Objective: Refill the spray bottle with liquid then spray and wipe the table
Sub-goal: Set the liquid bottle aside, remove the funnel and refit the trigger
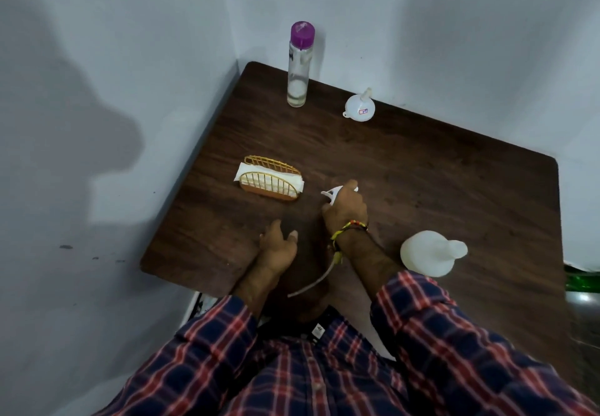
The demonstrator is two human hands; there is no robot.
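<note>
My right hand (345,208) grips the white spray head (330,194) above the middle of the dark wooden table (438,188). Its thin dip tube (311,282) trails back toward my body. My left hand (279,248) hovers just left of it, fingers loosely curled, holding nothing. The white translucent spray bottle body (428,253), without its head, is on the table to the right of my right forearm. A clear bottle with a purple cap (298,65) stands at the far corner with a little liquid in it. A white funnel (359,105) lies mouth-down to its right.
A gold wire napkin holder (271,178) with white napkins stands left of my hands. White walls close off the table's far and left sides. A green object (582,281) shows past the table's right edge.
</note>
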